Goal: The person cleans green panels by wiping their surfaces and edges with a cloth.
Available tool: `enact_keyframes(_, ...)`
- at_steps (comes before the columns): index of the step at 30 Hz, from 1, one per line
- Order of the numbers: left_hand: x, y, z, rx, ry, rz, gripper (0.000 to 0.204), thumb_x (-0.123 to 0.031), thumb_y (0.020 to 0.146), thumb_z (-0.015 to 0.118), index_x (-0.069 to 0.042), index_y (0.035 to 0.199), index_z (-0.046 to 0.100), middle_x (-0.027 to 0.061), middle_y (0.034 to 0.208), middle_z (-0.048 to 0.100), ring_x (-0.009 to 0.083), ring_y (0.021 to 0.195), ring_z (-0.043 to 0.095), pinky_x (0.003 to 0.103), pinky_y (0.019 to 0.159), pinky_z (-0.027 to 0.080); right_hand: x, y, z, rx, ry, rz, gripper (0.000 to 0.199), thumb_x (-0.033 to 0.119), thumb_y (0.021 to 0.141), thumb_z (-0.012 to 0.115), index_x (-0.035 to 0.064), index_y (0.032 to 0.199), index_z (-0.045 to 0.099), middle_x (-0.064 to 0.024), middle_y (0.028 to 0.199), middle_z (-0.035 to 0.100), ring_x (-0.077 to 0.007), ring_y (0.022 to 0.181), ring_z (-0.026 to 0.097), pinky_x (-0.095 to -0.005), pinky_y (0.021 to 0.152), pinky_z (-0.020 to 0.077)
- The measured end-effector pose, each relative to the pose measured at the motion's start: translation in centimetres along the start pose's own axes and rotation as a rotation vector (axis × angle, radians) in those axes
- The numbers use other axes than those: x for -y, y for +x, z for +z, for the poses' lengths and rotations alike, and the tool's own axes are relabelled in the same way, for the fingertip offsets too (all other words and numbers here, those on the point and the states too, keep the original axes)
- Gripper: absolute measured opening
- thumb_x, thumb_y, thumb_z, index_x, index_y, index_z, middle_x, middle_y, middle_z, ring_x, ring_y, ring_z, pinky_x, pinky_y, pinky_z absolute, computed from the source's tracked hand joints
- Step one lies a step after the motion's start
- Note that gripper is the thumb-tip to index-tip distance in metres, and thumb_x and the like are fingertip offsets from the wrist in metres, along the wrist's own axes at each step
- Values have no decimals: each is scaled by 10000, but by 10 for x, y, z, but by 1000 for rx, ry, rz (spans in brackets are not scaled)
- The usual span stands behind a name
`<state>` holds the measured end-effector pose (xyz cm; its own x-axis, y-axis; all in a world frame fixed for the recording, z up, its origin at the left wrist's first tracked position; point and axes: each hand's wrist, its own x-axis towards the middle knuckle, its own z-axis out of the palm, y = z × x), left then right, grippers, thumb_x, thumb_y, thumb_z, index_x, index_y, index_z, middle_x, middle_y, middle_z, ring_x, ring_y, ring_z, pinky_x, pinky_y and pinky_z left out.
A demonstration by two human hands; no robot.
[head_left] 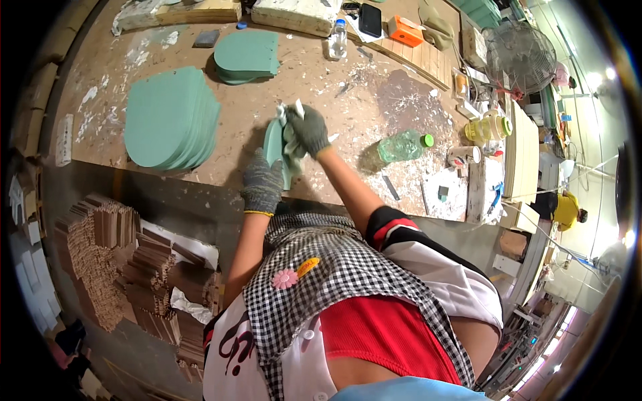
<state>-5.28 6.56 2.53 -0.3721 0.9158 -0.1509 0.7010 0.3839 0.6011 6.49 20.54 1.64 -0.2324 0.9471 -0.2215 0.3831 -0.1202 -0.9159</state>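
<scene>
A green panel with a rounded outline is tipped up on its edge at the near side of the table. My left hand, in a dark grey knit glove, grips its near end. My right hand, gloved alike, is closed on a pale grey-green rag against the panel's right side, close to its far end. Something small and white sticks out by the right fingers; its kind is unclear. To the left lies a thick stack of similar green panels, and beyond it a smaller stack.
The worn brown table carries a green-capped bottle, a yellow-liquid bottle, a water bottle, a phone and an orange box. A fan stands far right. Stacked brown boards sit below left.
</scene>
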Motion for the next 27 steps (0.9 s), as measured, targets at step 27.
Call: enact_keyframes(27, -35, 0, 1, -3, -250, 198, 347, -169, 942, 598, 16, 1235, 613, 224, 1127, 681, 376, 1029, 668, 426, 893, 526, 50, -26, -49, -308, 187, -199, 243, 209, 913, 712, 41, 1082, 668, -95, 924, 705, -189, 795, 685, -315, 700, 578)
